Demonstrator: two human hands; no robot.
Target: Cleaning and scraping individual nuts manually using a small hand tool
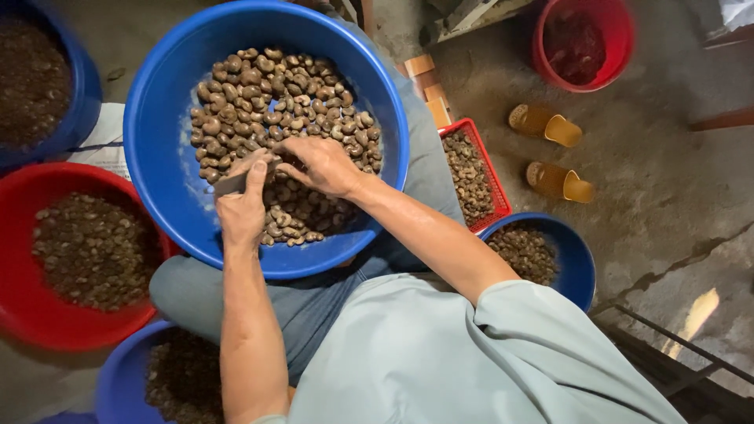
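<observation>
Hands at work over a large blue basin (pixel 161 169) that rests on the lap of a seated person in grey trousers and a pale shirt, seen from above. The basin holds a heap of brown cashew nuts (pixel 275 98) piled toward its far side and centre. The left hand (pixel 242 210) is closed around a small grey blade-like tool (pixel 233 183), its thumb pressed along the top, just above the nuts near the middle of the basin. The right hand (pixel 322 165) meets it from the other side, fingers curled and pinched together at the tip of the tool; what they pinch is too small to make out, though it sits right at the surface of the pile. Both forearms are bare and cross the near rim of the basin. To the person's left stands a red basin (pixel 23 298) of darker, smaller pieces, with another blue tub (pixel 82 102) beyond it and a third blue tub (pixel 118 385) near the knee. To the right, on the concrete floor (pixel 660 180), a small red crate (pixel 496 184) holds more nuts, just beside a blue bowl (pixel 577 263) with a similar load. Farther off sit a red bucket (pixel 613 39) and a pair of yellow sandals (pixel 550 126), well apart from the basins.
</observation>
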